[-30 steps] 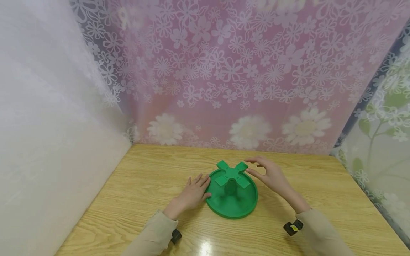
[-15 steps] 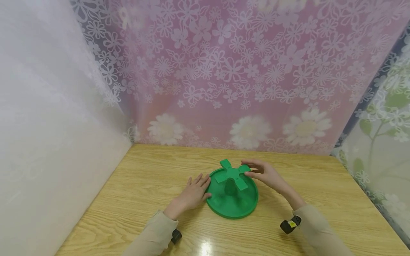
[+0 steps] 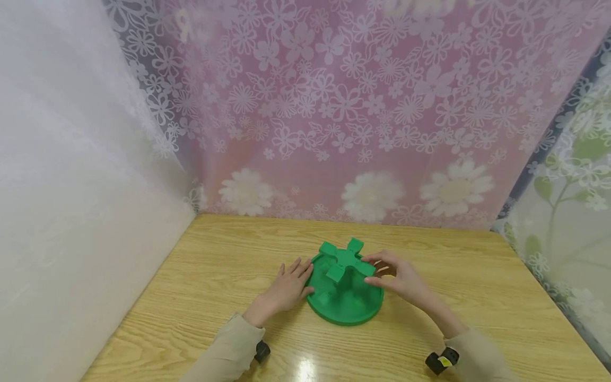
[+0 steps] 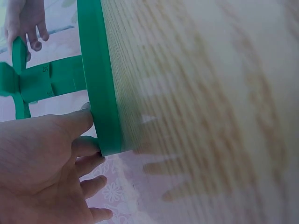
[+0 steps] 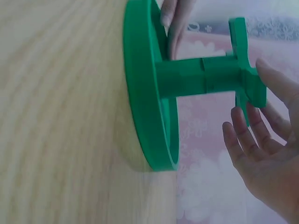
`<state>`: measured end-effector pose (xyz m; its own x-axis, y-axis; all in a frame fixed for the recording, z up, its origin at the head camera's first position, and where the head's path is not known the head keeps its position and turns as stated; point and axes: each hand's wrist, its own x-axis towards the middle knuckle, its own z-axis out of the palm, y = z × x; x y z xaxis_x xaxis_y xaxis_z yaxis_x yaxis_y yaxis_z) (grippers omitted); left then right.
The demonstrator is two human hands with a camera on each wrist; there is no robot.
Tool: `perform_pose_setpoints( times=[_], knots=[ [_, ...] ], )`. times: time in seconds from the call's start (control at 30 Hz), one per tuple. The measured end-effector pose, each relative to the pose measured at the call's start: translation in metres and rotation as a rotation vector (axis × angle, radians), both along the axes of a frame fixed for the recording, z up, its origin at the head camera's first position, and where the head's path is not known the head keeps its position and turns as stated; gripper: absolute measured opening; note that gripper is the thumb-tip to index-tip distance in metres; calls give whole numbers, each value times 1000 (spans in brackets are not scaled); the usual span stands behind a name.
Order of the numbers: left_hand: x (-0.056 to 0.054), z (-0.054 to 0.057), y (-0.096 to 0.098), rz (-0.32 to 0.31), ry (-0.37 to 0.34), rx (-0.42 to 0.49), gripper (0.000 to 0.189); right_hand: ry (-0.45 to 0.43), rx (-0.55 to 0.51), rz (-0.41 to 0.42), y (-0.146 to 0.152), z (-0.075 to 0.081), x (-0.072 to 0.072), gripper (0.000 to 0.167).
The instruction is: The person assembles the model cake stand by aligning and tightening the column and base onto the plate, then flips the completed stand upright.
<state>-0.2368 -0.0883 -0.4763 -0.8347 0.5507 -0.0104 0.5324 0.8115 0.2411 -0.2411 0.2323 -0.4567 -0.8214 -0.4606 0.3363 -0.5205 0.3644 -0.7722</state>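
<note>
A green round tray (image 3: pixel 345 314) with a raised rim lies on the table, and a thick column (image 5: pixel 196 77) rises from its middle. On top of the column sits a flat green four-armed cross piece (image 3: pixel 346 258). My left hand (image 3: pixel 285 290) rests at the tray's left rim, its fingers straight and spread; the left wrist view shows thumb and fingers touching the rim. My right hand (image 3: pixel 401 278) pinches the right arm of the cross, thumb on the near side and fingers on the far side. In the right wrist view the thumb (image 5: pixel 275 81) lies against that arm's end.
The wood-grain table (image 3: pixel 229 254) reaches back to a pink flowered curtain (image 3: pixel 305 159). A white sheet (image 3: pixel 95 185) hangs at the left and a leaf-patterned one (image 3: pixel 568 228) at the right. Black wrist cameras sit under both sleeves.
The cross has turned clockwise as seen from above. My right hand has come from beside the cross to an arm and moved nearer with it. The left hand and tray stay put.
</note>
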Motion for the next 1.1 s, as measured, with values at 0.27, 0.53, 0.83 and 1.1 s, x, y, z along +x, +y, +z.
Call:
perform_pose_setpoints(
  times=[0.27, 0.53, 0.83, 1.1],
  knots=[
    [1, 1, 1, 5, -7, 0, 62, 60, 33, -36, -5, 2, 9, 41],
    [2, 2, 0, 4, 2, -11, 62, 88, 8, -131, 1, 17, -6, 34],
    [2, 1, -1, -7, -4, -9, 62, 7, 55, -35, -5, 18, -36, 50],
    [0, -1, -2, -14, 10, -10, 62, 20, 62, 8, -12, 12, -44, 47]
  ],
)
